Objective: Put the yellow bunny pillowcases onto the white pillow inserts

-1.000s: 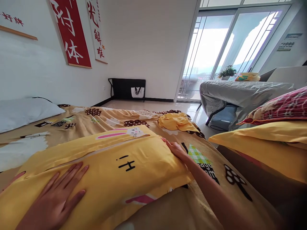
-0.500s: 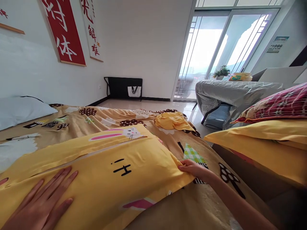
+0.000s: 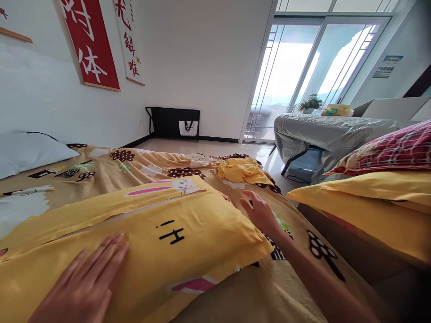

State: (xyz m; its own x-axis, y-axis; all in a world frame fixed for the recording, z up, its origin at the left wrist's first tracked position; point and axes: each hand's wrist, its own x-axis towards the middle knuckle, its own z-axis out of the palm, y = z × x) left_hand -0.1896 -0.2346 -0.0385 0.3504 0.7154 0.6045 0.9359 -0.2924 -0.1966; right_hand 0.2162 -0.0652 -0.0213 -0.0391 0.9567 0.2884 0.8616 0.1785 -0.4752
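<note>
Yellow pillow (image 3: pixel 161 233) lies cased and mostly smooth on the patterned bedspread (image 3: pixel 101 168); left hand (image 3: pixel 84 287) flat on it at 7 o'clock, fingers spread, right hand (image 3: pixel 261 213) open just off its 3 o'clock edge, grasping nothing; judged only final smoothing remains.

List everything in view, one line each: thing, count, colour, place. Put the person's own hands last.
pillow: 1, yellow with a rabbit print, on the bed in front
bedspread: 1, tan with cartoon prints, covering the bed
white pillow: 1, white, far left by the wall
crumpled cloth: 1, yellow, far end of the bed
stacked pillows: 2 at least, yellow below, red plaid on top, right
wall banners: 2, red and white, left wall
covered table: 1, grey sheet, by the glass door
potted plant: 1, green, on that table
left hand: flat on the yellow pillow, open
right hand: open, beside the pillow's right edge
</note>
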